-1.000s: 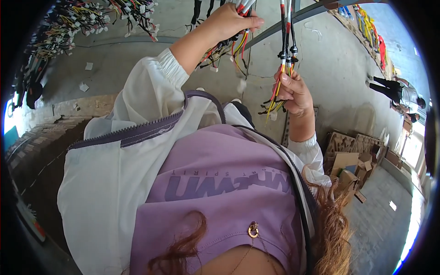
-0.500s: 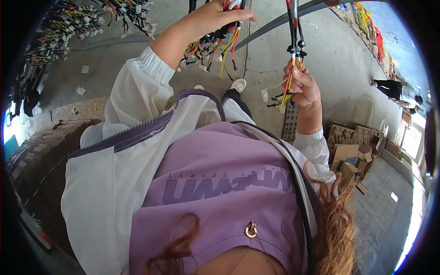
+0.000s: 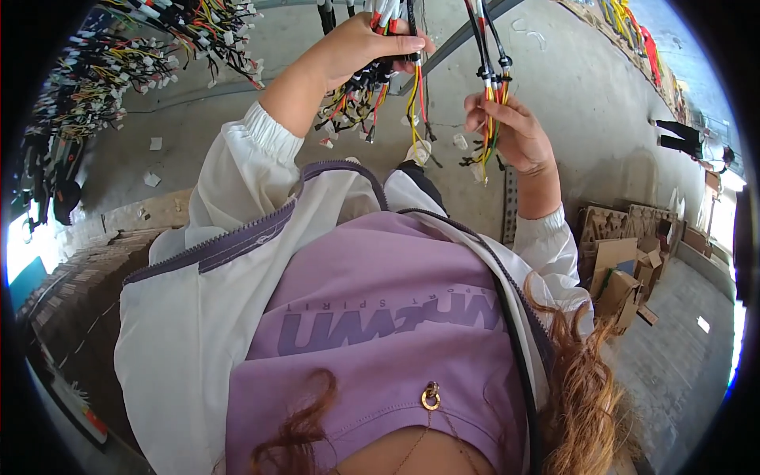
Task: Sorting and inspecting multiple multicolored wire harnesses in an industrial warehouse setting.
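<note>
Both arms are up, and the work is overhead. The left hand is closed around a thick hanging bunch of wires — fingers wrapped over the top of it, thumb pressed across, with black, red, yellow and orange strands spilling out below the fist and ending in small white connectors. That bunch hangs at the far middle of the scene, just above the person's left cuff.

The right hand is just to the right of it, a little nearer and lower. It pinches a thinner wire harness — a few strands in red, yellow, green and black that run up out of view at the top. Fingertips and thumb meet on the strands where black sleeving gives way to loose coloured wire; the short ends dangle below the palm. The two bunches hang near each other but apart.

Far left, a long rack of more wire bundles fans out along the edge, thick with white plugs. Below lies a bare concrete floor, scattered with small white scraps. Near right, a heap of flattened cardboard boxes. The person wears a white zip jacket open over a purple shirt.
</note>
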A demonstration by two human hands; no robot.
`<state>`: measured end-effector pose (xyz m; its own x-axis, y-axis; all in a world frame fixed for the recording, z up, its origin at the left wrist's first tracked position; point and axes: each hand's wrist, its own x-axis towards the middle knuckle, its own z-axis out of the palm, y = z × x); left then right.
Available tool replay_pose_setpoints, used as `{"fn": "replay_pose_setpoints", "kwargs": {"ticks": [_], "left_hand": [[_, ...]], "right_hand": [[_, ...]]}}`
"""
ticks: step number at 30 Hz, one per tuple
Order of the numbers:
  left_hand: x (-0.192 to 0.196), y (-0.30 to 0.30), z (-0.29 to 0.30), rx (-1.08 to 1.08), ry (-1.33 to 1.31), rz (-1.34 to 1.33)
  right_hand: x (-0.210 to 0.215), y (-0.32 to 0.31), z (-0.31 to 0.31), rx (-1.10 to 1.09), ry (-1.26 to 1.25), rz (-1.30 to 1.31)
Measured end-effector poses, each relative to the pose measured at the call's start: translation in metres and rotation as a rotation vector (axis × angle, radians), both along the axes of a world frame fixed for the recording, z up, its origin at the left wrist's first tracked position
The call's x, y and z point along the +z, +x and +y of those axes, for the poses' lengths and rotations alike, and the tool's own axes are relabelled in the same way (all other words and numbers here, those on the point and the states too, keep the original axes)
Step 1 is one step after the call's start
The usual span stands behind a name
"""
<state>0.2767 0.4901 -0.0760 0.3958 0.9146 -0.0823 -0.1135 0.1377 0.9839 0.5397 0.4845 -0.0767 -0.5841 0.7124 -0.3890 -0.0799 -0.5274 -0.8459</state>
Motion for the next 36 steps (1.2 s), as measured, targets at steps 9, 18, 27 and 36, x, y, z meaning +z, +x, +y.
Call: {"fn": "replay_pose_setpoints", "kwargs": {"ticks": [9, 18, 27, 36], "left_hand": [[-0.001, 0.021, 0.002, 0.041, -0.016, -0.041], [0.002, 0.026, -0.004, 0.096, -0.025, -0.089], [-0.004, 0.016, -0.017, 0.168, 0.012, -0.228], [-0.012, 0.012, -0.020, 0.258, 0.201, 0.161]], "right_hand": [[0.006, -0.014, 0.002, 0.079, -0.011, -0.091], [0.002, -0.028, 0.000, 0.226, -0.019, 0.003], [0.000, -0.021, 0.005, 0.140, -0.063, 0.035], [-0.003, -0.004, 0.022, 0.165, -0.119, 0.139]]}}
